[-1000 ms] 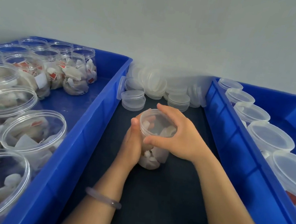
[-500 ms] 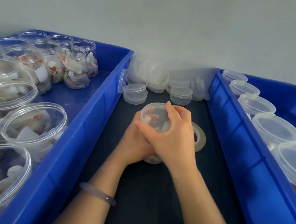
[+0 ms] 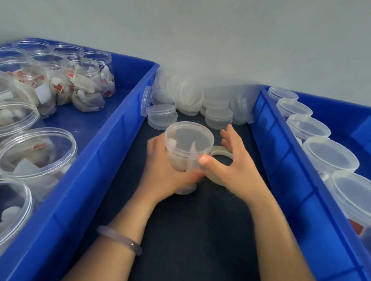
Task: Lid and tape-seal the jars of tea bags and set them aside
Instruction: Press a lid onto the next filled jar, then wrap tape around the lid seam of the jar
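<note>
A clear plastic jar of tea bags (image 3: 187,150) stands on the dark mat between two blue bins, with a clear lid on its mouth. My left hand (image 3: 165,172) grips the jar's body from the left. My right hand (image 3: 234,166) is off the lid, fingers spread, just right of the jar; its thumb reaches toward the jar's side and its palm covers part of a roll of clear tape (image 3: 219,164) lying flat beside the jar.
The left blue bin (image 3: 101,152) holds several open jars of tea bags (image 3: 34,154). In the right blue bin (image 3: 291,165) stand several lidded jars (image 3: 329,155). A heap of loose clear lids (image 3: 191,97) lies at the back against the wall.
My right hand has left the lid top and moved right, over the tape roll. The left hand keeps its hold on the jar. The camera view has dipped slightly.
</note>
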The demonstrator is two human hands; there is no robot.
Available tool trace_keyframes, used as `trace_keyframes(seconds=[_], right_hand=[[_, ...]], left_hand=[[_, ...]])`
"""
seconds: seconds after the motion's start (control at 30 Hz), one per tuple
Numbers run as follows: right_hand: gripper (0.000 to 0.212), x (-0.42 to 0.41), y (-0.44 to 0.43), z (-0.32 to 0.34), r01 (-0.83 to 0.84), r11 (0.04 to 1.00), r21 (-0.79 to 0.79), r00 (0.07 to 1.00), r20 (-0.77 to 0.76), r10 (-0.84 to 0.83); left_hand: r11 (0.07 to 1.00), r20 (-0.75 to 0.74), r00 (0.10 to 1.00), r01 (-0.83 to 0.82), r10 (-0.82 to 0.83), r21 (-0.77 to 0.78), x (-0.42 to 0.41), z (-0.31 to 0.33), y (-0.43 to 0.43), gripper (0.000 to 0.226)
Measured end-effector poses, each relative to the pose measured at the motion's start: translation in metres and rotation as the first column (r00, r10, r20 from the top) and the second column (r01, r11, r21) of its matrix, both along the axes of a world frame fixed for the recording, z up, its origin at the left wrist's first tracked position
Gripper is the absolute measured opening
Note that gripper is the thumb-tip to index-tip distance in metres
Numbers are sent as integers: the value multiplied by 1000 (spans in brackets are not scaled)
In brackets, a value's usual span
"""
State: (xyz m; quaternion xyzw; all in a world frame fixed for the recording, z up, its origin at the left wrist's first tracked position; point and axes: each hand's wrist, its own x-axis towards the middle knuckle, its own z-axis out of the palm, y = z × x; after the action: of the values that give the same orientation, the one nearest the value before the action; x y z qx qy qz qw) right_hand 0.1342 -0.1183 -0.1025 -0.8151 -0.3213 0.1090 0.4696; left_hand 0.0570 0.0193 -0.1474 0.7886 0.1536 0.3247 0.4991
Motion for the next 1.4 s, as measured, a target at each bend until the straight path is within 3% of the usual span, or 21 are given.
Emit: trace_keyframes(seconds=[0.03,0.1,0.17,0.23,0.3,0.37,0.4,0.47,0.57,0.63,0.73,0.9,1.07,1.17,1.23,1.33,1.4], right_hand=[[125,7,-9,-7,39,989,-141,999,38,-34],[88,16,-19,-24,126,907,-402,981,186,-53],[52,17,-18,-42,179,856,-485,942,335,-7],[34,18,-18,-52,192,869,-456,919,394,3],[21,16,-24,-51,137,929,-343,942,335,-16],[12,10,-30,-43,72,978,-197,983,180,-36],[10,6,-33,-39,57,991,-121,992,119,-42],[11,-1,-35,-32,33,999,14,996,79,-34],[20,-6,-37,-24,-44,991,123,993,111,30],[23,-7,-38,-23,-77,986,149,991,123,58],[12,-6,-38,-27,-63,985,161,988,152,38],[15,-7,-36,-29,-71,988,137,981,188,44],[17,-9,-33,-33,-57,995,85,989,140,45],[21,-7,-31,-35,9,994,105,986,165,-26],[27,-3,-31,-35,53,992,110,979,192,-74],[33,2,-32,-36,45,996,73,976,212,-59],[28,3,-33,-37,4,998,57,975,222,-16]], left_hand=[[998,-9,997,-70,70,1,1,-1,2,94],[987,-4,988,-156,156,-28,3,-6,4,103],[981,-34,986,-167,165,-102,2,-5,4,119],[972,-64,973,-226,222,-68,-1,-4,3,126],[929,164,937,-334,309,158,-8,-1,-2,105],[886,379,897,-351,226,302,-10,1,-12,56],[897,376,912,-295,162,329,-11,1,-18,38],[947,241,967,-153,84,283,-9,1,-30,26],[972,40,998,45,-55,230,-7,0,-44,51],[967,-10,992,126,-127,221,-7,1,-45,50],[987,66,990,116,-123,109,-5,2,-42,45],[992,154,987,65,-47,-109,-4,6,-34,23],[953,109,992,-90,60,289,-5,3,-33,6],[948,-21,999,-33,41,317,-6,4,-36,10],[976,-97,992,95,-77,196,-7,7,-34,17],[969,-79,969,227,-235,-102,-9,12,-33,23],[956,-76,961,254,-267,-148,-9,12,-33,15]])
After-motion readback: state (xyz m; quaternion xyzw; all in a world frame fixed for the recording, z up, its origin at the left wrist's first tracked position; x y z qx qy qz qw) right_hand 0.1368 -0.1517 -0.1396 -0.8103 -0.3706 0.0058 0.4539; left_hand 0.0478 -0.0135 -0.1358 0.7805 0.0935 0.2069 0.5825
